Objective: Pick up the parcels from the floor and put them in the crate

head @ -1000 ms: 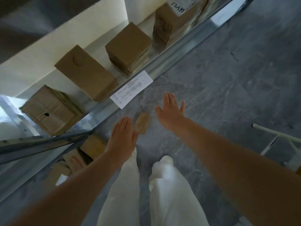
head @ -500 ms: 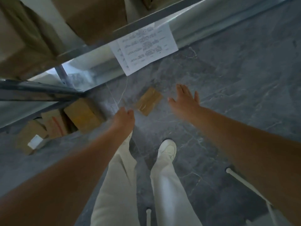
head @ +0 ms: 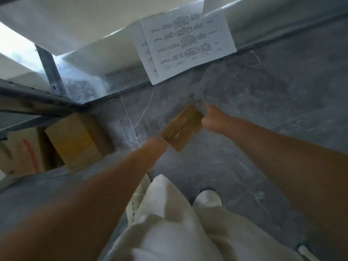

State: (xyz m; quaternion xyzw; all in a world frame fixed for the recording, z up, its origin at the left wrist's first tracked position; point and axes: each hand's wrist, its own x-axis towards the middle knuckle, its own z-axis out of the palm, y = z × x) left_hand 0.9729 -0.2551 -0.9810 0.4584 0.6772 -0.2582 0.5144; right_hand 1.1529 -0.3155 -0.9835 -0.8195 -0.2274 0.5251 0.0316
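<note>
A small flat brown parcel [head: 181, 127] lies on the grey floor [head: 263, 113] just in front of me. My right hand [head: 212, 117] is at its far right end, thumb above and fingers curled against the edge. At the parcel's near left corner is my left hand [head: 156, 147], touching it; motion blur and the back of the hand hide its fingers. No crate is in view.
A metal shelf rack [head: 50, 72] runs along the left and top, with a printed paper sheet [head: 188, 44] hanging from its rail. Cardboard boxes [head: 75, 140] sit under the lowest shelf at left. My white trousers and shoes [head: 207, 198] fill the bottom centre.
I have bent lower and the view has closed in on the floor. Both hands moved from hovering open beside the parcel to its two ends, and the right hand's fingers curled onto it.
</note>
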